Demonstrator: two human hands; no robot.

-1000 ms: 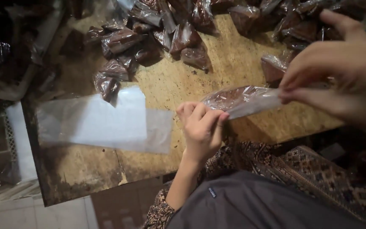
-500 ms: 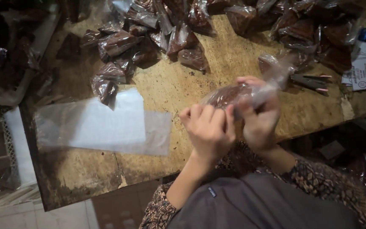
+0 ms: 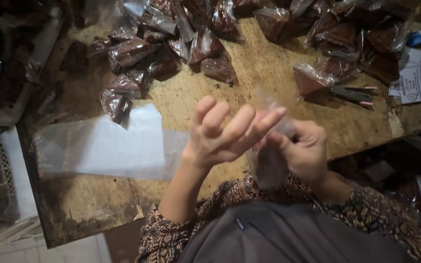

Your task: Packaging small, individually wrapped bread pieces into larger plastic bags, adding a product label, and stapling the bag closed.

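Above the desk (image 3: pixel 278 63) edge, the right hand (image 3: pixel 303 151) pinches a small clear plastic bag (image 3: pixel 269 165) of dark filling at its neck. The left hand (image 3: pixel 220 136) hovers beside it, fingers spread and released. The bag looks light, soft and slippery, best gripped at the gathered top.

Two hands (image 3: pixel 230 134), one held bag (image 3: pixel 269 163), one pliers (image 3: pixel 352 93), many filled bags (image 3: pixel 171 44)

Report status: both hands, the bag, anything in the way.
Left hand open, fingers spread, beside the bag. Right hand pinching small clear plastic bag of brown filling over the table edge. Nothing in the way.
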